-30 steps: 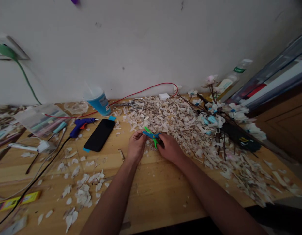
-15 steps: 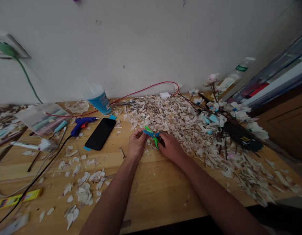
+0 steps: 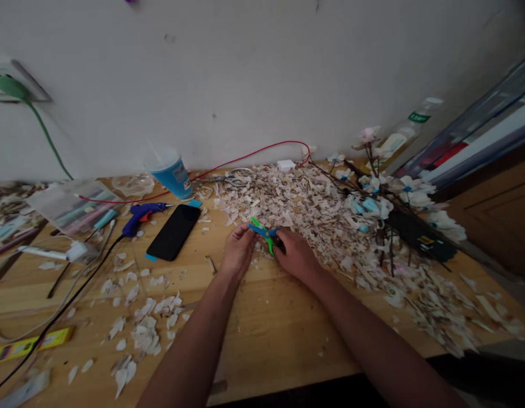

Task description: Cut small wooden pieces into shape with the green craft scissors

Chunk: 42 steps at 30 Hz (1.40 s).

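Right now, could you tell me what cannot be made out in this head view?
- Whatever the left hand pinches: hidden by its fingers.
- Handles of the small blue-and-green scissors: covered by the right hand.
- Label print on the blue plastic cup: too small.
- Yellow flat box: blurred at the left edge.

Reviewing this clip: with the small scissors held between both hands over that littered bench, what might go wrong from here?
1. The left hand sits right at the blades of the green and blue scissors gripped by the right hand; a fingertip could get nicked.
2. Cut pieces may vanish into the pile of scraps.
3. Either forearm might nudge the phone or the glue gun.
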Each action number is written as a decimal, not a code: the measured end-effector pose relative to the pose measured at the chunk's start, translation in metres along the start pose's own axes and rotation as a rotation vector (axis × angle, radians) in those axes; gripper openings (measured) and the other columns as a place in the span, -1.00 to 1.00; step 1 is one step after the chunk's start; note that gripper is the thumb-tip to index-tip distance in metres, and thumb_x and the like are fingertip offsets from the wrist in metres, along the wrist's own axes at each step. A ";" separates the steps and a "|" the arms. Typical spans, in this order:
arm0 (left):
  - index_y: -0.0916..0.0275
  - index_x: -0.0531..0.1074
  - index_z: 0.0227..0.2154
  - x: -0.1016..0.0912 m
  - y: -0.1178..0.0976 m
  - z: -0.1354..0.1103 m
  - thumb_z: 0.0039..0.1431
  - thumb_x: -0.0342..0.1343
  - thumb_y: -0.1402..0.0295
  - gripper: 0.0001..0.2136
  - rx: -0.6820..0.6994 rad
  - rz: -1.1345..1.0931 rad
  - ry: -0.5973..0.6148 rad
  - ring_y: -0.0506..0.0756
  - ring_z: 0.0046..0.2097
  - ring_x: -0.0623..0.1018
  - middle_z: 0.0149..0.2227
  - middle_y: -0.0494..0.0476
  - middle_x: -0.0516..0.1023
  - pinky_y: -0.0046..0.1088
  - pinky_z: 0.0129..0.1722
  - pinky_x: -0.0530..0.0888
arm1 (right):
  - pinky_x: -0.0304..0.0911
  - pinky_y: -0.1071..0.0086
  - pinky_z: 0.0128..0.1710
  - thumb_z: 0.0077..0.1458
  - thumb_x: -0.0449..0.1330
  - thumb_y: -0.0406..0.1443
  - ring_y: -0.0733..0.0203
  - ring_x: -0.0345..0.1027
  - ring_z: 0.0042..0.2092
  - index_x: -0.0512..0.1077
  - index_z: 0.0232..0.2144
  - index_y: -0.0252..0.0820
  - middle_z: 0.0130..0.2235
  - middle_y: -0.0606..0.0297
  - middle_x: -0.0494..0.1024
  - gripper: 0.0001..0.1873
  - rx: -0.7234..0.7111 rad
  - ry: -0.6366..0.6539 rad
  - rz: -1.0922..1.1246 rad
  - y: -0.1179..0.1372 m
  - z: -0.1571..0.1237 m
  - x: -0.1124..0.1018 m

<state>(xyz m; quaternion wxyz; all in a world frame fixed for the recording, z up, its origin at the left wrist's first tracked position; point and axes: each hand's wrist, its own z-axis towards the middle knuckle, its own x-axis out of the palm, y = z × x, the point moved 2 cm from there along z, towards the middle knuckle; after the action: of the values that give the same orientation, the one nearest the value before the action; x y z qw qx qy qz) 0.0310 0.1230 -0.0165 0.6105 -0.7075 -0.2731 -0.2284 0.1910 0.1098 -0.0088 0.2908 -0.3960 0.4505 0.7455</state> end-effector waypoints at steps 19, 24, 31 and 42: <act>0.22 0.57 -0.34 -0.008 0.002 0.003 -0.07 0.38 0.22 -0.75 0.073 0.172 -0.058 -0.03 -0.40 0.51 -0.42 0.02 0.58 -0.52 -0.27 0.43 | 0.17 0.29 -0.22 0.11 0.10 -0.38 0.08 0.36 -0.21 0.35 -0.24 -0.18 -0.24 0.15 0.51 -0.87 0.036 0.012 -0.066 -0.002 0.000 0.001; 0.22 0.55 -0.35 -0.006 0.001 0.003 -0.09 0.39 0.24 -0.75 0.101 0.179 -0.055 -0.04 -0.39 0.51 -0.41 -0.01 0.57 -0.54 -0.28 0.42 | 0.16 0.29 -0.20 0.06 0.15 -0.35 0.07 0.35 -0.20 0.33 -0.24 -0.19 -0.25 0.15 0.50 -0.84 -0.001 -0.002 -0.051 0.001 -0.001 -0.002; 0.24 0.53 -0.40 -0.006 0.000 0.001 0.00 0.30 0.24 -0.82 0.139 0.360 -0.034 -0.03 -0.43 0.47 -0.48 0.00 0.54 -0.53 -0.33 0.39 | 0.14 0.31 -0.24 0.06 0.16 -0.35 0.09 0.34 -0.22 0.33 -0.26 -0.18 -0.26 0.17 0.50 -0.85 0.018 0.009 -0.043 0.004 0.000 -0.005; 0.25 0.51 -0.39 -0.005 -0.006 -0.001 0.04 0.25 0.20 -0.79 0.189 0.478 -0.054 0.00 -0.40 0.48 -0.46 0.03 0.53 -0.51 -0.32 0.38 | 0.14 0.31 -0.23 0.10 0.15 -0.36 0.10 0.35 -0.22 0.35 -0.25 -0.18 -0.25 0.17 0.50 -0.88 0.048 0.027 -0.048 0.000 0.001 -0.002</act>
<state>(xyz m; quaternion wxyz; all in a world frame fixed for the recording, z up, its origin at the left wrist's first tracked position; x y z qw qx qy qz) 0.0236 0.1221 -0.0149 0.7030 -0.6976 -0.1347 -0.0322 0.1919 0.1106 -0.0064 0.3119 -0.4097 0.4627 0.7216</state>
